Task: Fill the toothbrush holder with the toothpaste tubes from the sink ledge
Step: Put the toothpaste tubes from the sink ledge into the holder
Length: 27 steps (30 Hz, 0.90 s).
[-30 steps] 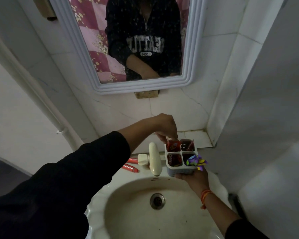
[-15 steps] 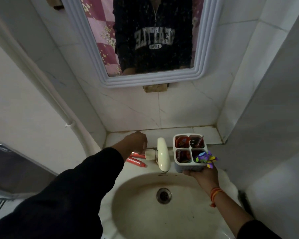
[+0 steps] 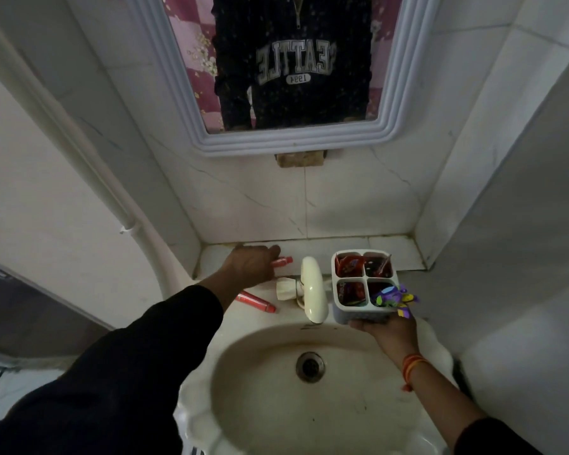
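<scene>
Toothpaste tube point(image 3: 52, 261), red: on sink ledge point(image 3: 309, 249), clasped by left hand point(image 3: 250, 266). Second tube point(image 3: 255, 301): beside tap point(image 3: 312, 290). Toothbrush holder point(image 3: 363, 287), four compartments, red tubes inside: gripped underneath by right hand point(image 3: 388, 330).

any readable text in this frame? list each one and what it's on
"SEATTLE", mirrored: on the dark sweatshirt reflected in the mirror.
"1994", mirrored: small oval patch under that word, same sweatshirt.
Red toothpaste tubes in the toothbrush holder: print visible, too blurred to read.
Red tube on the ledge and the one at the left hand: nothing legible.
</scene>
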### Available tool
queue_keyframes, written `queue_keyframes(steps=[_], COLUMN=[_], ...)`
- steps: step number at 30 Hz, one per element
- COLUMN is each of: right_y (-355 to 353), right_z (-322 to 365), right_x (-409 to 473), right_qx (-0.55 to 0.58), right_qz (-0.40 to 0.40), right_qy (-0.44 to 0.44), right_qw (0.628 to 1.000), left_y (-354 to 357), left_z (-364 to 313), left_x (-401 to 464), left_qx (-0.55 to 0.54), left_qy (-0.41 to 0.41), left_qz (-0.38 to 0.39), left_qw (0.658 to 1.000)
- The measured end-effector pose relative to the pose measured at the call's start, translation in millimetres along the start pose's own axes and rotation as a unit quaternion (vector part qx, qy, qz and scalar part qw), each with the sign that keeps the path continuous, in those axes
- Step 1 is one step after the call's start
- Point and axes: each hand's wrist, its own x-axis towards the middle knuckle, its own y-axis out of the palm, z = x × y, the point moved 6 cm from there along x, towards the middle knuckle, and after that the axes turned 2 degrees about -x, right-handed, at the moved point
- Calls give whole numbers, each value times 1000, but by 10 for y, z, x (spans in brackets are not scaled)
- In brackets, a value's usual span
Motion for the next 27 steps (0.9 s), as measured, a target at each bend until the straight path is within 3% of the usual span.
queue_keyframes(steps=[5,15,23,27], right_y=[17,17,-48,-62], right_z=[36,77,161,160], right_x=[3,-9,-62,-54], right_qx=[12,37,34,15], right_qz=[19,31,26,29], right_qy=[-3,-6,-44,-53], right_qw=[1000,999,998,998], left_y=[-595,-1792,-1710,-1822], left_z=[-53,-839,-1420,-1445], left_x=[23,-261,-392,-465], left_qx=[-39,-139,-133,-138], left_qy=[27,106,147,118], left_qz=[-36,-137,-88,-152], left_qw=[998,975,976,971])
